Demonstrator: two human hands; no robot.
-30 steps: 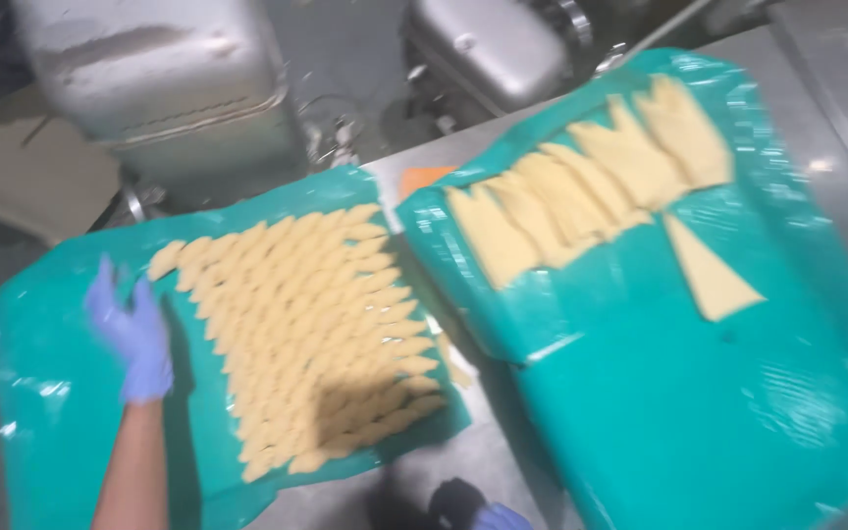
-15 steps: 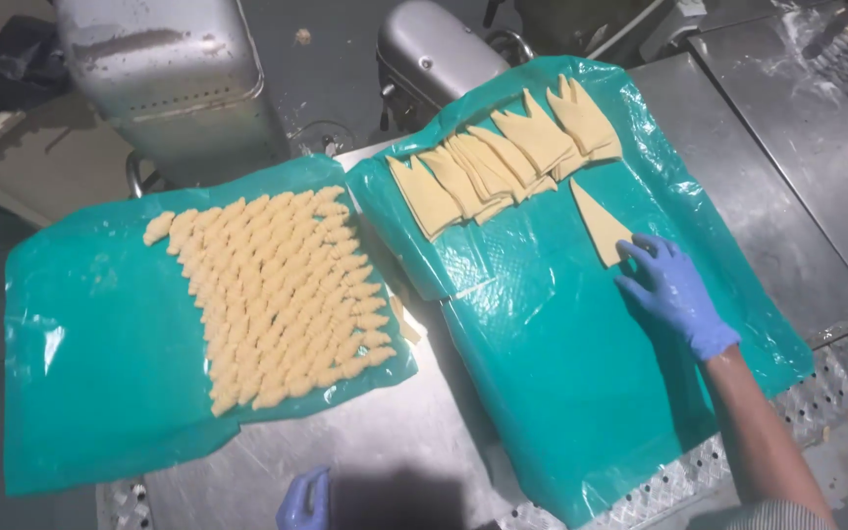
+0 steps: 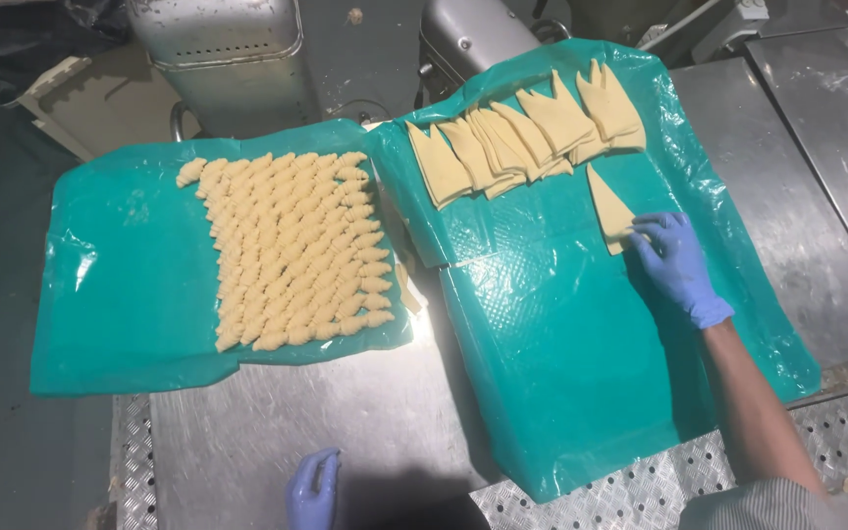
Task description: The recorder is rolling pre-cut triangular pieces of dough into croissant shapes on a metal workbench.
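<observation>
Blue nitrile covers both of my hands. My right hand reaches out across the right green plastic sheet, fingers spread fairly flat and loose rather than clenched, and its fingertips rest on the wide lower end of a single dough triangle that lies apart from the others. I see contact on top of the dough, not a pinch around it (whether the thumb has tucked under the edge I cannot tell). That triangle sits on the sheet just below a row of overlapping dough triangles fanned along the sheet's far edge.

My left hand hangs low at the near edge of the view, over the bare steel table, fingers gently curled and open, holding nothing and touching nothing I can make out.

Well to the left, a second green sheet carries a tight block of rolled dough pieces in slanting rows. Beyond both sheets stand two grey metal machines.
</observation>
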